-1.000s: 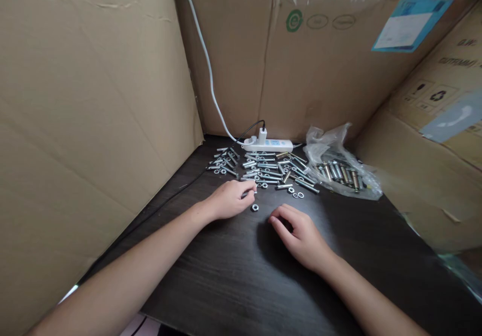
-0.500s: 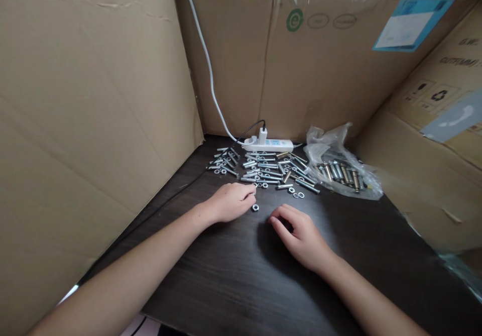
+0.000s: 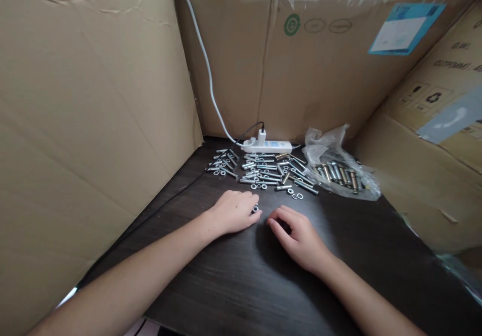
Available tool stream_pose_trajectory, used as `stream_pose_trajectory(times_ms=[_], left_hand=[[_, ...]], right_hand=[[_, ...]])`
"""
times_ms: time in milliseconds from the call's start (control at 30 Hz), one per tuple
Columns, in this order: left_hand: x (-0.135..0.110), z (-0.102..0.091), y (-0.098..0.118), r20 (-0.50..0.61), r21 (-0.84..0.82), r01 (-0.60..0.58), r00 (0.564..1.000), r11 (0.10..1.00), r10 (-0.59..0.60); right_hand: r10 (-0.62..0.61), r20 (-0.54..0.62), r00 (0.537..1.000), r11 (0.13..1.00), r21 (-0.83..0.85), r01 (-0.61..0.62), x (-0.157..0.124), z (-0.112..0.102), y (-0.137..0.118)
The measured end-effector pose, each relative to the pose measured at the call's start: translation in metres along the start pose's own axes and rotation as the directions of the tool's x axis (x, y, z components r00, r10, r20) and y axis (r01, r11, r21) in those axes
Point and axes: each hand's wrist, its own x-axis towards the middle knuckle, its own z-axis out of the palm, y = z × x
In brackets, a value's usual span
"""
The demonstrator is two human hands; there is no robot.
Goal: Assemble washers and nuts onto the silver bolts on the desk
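Observation:
My left hand (image 3: pixel 235 211) is low over the dark tabletop, thumb and fingers apart around a small silver hex nut (image 3: pixel 255 209). The nut sits between the fingertips, partly covered by them; whether they touch it is hard to see. To the right, my right hand (image 3: pixel 295 233) is curled, its thumb and forefinger tips together; what they hold, if anything, is hidden. Beyond both hands lie rows of silver bolts (image 3: pixel 267 167) with nuts and washers among them. A hex nut (image 3: pixel 290 191) and two flat washers (image 3: pixel 297 196) lie at the near right of these rows.
A white power strip (image 3: pixel 267 146) with a plugged-in charger stands behind the bolts. A clear plastic bag (image 3: pixel 365 183) holds several expansion bolts. At left lies a smaller group of bolts (image 3: pixel 226 164), crossed by a black cable (image 3: pixel 176 193). Cardboard boxes (image 3: pixel 233 75) wall the table (image 3: pixel 226 286).
My left hand has moved back toward me from the near edge of the bolt rows, and its fingers have spread around the nut. My right hand is nearly still.

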Motion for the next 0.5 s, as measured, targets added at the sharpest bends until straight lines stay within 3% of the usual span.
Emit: stream_pose_trajectory(times_ms=[233,367,433,500], left_hand=[[-0.0003,-0.0071,0.0057,-0.101,-0.102,-0.145,0.986,0.984,0.135],[-0.0026,-0.0088,0.0093,-0.212,-0.154,-0.204,0.962,0.967,0.169],[-0.0032,-0.0080,0.0093,-0.254,-0.166,-0.241,0.947,0.956,0.195],[-0.0033,-0.0070,0.0091,-0.278,-0.168,-0.284,0.932,0.944,0.231]], right_hand=[[0.035,-0.066,0.997,0.999,0.042,-0.032,0.0000,-0.0018,-0.0002],[0.110,-0.079,0.991,0.967,0.239,-0.088,0.0008,-0.0018,-0.0033],[0.179,-0.002,0.984,0.881,0.446,-0.159,0.0012,0.0003,-0.0041],[0.242,0.131,0.961,0.717,0.643,-0.268,0.0012,0.0028,-0.0044]])
